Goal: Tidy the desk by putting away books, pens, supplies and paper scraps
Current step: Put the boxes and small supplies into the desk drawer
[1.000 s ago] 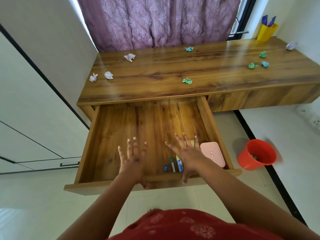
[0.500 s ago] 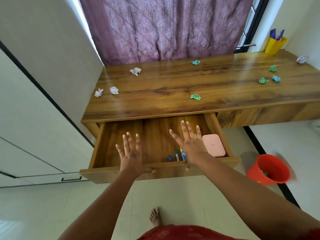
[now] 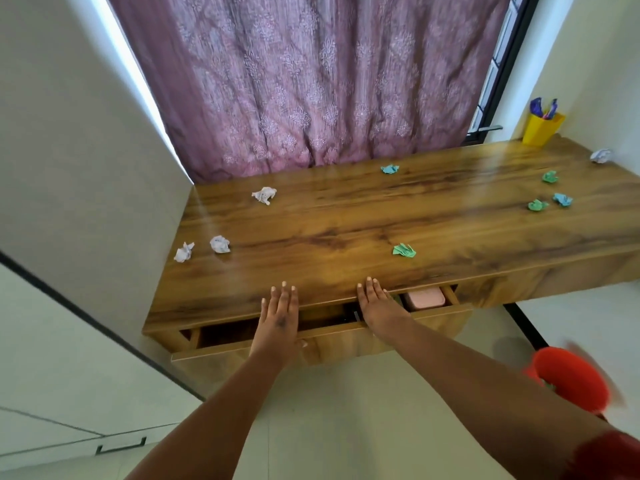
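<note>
Head view: I see both hands flat, fingers straight, grip apart, holding nothing. Left hand (image 3: 278,318) and right hand (image 3: 377,308) press drawer front (image 3: 332,336), drawer nearly closed under desk (image 3: 346,230). Pink case (image 3: 424,298) shows in gap. Paper scraps (image 3: 404,250) scattered on desk; red bin (image 3: 571,381) on floor, blurred, contents perhaps scraps.

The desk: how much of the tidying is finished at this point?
Done, it seems: a pink box lies in the drawer, and pens stand in the yellow cup. In hand: the left hand and right hand press flat on the drawer front, which is nearly shut. Left: crumpled paper scraps, white and green, lie across the desk; the red bin waits.
</note>
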